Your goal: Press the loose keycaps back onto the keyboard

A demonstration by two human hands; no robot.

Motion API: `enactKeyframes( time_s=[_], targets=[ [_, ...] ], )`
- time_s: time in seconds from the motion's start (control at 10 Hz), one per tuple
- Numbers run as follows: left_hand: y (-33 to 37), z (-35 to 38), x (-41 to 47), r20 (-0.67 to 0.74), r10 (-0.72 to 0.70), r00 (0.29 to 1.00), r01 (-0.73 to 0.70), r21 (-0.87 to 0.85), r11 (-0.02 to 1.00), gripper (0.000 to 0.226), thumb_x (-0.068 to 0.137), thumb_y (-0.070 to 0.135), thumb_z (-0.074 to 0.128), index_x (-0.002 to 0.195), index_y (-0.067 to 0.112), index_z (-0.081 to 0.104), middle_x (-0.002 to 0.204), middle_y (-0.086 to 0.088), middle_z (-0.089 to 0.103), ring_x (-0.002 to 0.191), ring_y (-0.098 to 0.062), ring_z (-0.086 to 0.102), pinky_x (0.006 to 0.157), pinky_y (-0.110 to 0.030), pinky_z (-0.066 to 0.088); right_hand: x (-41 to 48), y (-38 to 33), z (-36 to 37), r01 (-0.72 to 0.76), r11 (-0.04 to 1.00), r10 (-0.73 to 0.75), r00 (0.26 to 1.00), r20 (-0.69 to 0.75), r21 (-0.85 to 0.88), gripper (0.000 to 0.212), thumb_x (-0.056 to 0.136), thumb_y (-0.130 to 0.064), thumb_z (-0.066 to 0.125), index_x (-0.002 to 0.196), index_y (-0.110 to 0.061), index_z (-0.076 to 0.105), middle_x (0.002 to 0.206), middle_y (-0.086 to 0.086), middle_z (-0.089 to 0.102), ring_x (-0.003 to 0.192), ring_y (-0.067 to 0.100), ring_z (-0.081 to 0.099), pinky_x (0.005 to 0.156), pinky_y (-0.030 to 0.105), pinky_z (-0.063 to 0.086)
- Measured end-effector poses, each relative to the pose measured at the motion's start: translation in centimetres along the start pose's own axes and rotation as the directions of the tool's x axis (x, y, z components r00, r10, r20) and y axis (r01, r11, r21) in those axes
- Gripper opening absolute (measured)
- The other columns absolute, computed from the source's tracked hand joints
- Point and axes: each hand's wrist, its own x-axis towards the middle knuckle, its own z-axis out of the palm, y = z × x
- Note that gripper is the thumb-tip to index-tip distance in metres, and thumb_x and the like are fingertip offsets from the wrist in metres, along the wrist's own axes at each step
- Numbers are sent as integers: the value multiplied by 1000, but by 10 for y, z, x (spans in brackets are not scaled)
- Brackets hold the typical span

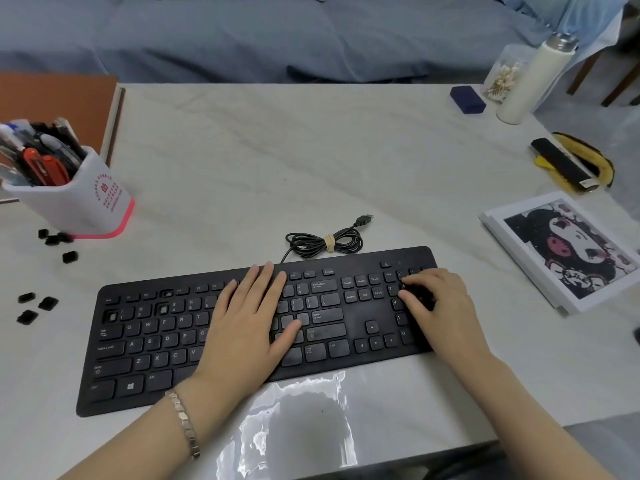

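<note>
L hand (249,317) is lying flat on the keyboard (138,344) mid-section, fingers straight & slightly spread, bracelet (183,420) on the wrist. R hand (440,306) is resting over the numpad, fingers curled down, tips touching keys; can't tell if it's pinching a cap. Keyboard is sitting on the surface (311,161) near the front edge, a few open sockets showing top-left. Loose keycaps (48,303) are lying left of it, more by the pen holder (79,202), which is holding pens & markers (38,157). Clear jar (502,77) w/ cotton swabs and a white bottle (530,81) are standing far right. Coiled cable (325,242) is lying just behind the keyboard, picture booklet (568,251) to its right.
</note>
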Motion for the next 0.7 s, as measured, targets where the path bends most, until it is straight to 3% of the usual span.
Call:
enactKeyframes(
  time_s=[0.1,0.3,0.4,0.5,0.7],
  targets=[
    [-1,1,-1,1,2,1000,-2,3,1000,72,96,58,12,136,10,48,143,-11,46,133,-23,32,109,-40,20,5,-4,-4,16,1000,-16,997,80,3,12,82,-9,66,93,-14,67,92,-7,56,92,11,47,80,14,31],
    [-1,1,0,9,0,1000,0,14,1000,73,96,59,11,136,10,48,143,-11,46,133,-23,32,109,-41,20,8,-6,-4,-161,979,161,987,11,121,18,76,-9,73,91,-16,68,76,-13,58,73,0,52,67,2,36],
    [-1,1,-1,9,-3,1000,2,15,1000,73,96,59,11,136,10,48,143,-10,46,133,-22,32,109,-41,20,5,-9,-3,-186,974,191,981,-30,127,20,75,-9,73,94,-14,69,75,-13,59,73,8,54,70,9,34],
    [-1,1,-1,1,0,1000,0,10,1000,73,96,59,11,136,10,48,143,-11,46,133,-23,33,108,-41,21,2,-10,-1,-155,986,158,987,-42,62,20,79,-13,71,99,-14,71,90,1,65,81,14,56,80,19,38],
    [-2,2,-1,7,0,1000,0,10,1000,73,96,59,11,137,10,47,144,-11,45,134,-24,34,109,-41,21,9,-13,-13,-121,992,124,986,115,-32,25,82,-11,67,106,-14,69,86,-3,56,62,3,49,68,10,32]
  ],
)
